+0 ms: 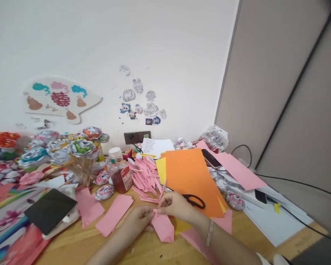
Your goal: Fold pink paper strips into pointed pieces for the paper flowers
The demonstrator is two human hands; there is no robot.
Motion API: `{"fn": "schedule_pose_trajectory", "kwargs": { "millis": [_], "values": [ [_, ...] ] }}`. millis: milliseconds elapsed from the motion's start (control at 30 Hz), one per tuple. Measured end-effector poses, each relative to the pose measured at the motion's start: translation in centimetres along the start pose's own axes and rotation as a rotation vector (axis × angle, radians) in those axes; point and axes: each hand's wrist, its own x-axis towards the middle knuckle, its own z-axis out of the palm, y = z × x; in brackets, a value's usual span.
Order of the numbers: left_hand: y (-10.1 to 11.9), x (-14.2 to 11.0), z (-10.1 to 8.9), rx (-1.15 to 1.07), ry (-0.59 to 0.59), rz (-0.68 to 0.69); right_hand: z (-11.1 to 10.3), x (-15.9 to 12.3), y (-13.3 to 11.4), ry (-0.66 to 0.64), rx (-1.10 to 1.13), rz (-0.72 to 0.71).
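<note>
A piece of pink paper [164,229] with folded corners hangs between my two hands over the wooden table. My left hand [142,217] pinches its upper left edge. My right hand [173,205] grips its top edge, fingers curled and pressed together. Just beyond my hands lies a heap of folded pink paper strips [146,176]. Black-handled scissors [195,201] rest on an orange paper sheet [193,176] beside my right hand. Left of my left hand lies a stack of pink paper rectangles [114,215].
A bottle of reddish liquid [121,178] stands behind the pink stack. Paper flowers on sticks [84,151] fill the back left, near a dark tablet-like device [50,211]. At right are a power strip [251,197], cables, white sheets [276,222] and a phone [210,159].
</note>
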Motion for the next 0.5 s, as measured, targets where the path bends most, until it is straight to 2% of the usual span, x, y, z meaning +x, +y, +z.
{"fn": "schedule_pose_trajectory", "kwargs": {
  "millis": [267,500],
  "values": [
    [-0.33,0.19,-0.2,0.099,0.034,-0.015,0.2,0.23,0.45,0.048,-0.08,-0.038],
    [0.45,-0.15,0.25,0.159,0.051,-0.009,0.26,0.2,0.46,0.068,-0.1,-0.038]
  ]
}}
